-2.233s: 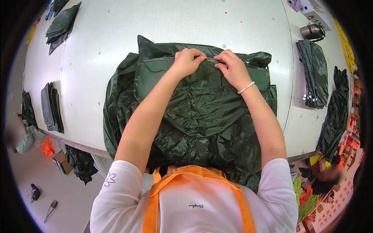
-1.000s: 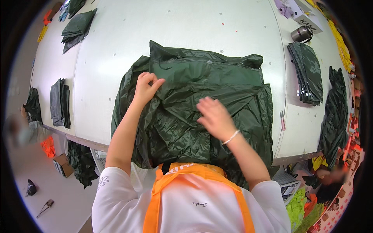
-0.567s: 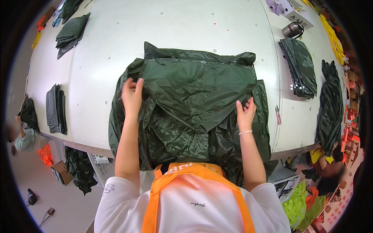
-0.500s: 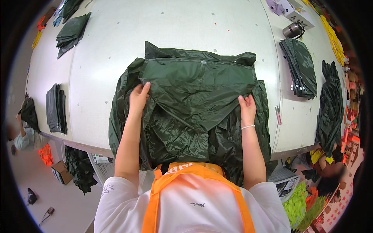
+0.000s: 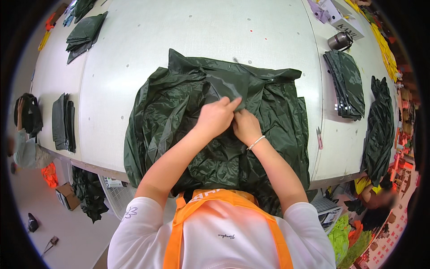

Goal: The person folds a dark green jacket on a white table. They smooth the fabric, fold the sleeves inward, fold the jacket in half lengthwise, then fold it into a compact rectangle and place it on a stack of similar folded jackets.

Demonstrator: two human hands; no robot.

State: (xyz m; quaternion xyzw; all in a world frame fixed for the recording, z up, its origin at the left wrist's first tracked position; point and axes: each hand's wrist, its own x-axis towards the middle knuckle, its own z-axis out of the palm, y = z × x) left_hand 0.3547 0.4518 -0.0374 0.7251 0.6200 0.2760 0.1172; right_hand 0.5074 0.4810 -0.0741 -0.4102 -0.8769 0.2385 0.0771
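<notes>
Folding in hand: left hand [image 5: 216,117] and right hand [image 5: 246,126] pinch dark green glossy raincoat [image 5: 179,112] mid-bench; next, flatten fold squarely.

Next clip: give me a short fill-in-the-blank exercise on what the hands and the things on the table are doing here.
1. Both hands, the left hand and the right hand, meet on a dark ____ garment spread on the white table.
2. The bead bracelet is on the ____ wrist.
3. The metal cup lies at the table's far ____ corner.
4. The person wears an ____ apron.

Missing words: green; right; right; orange
</notes>
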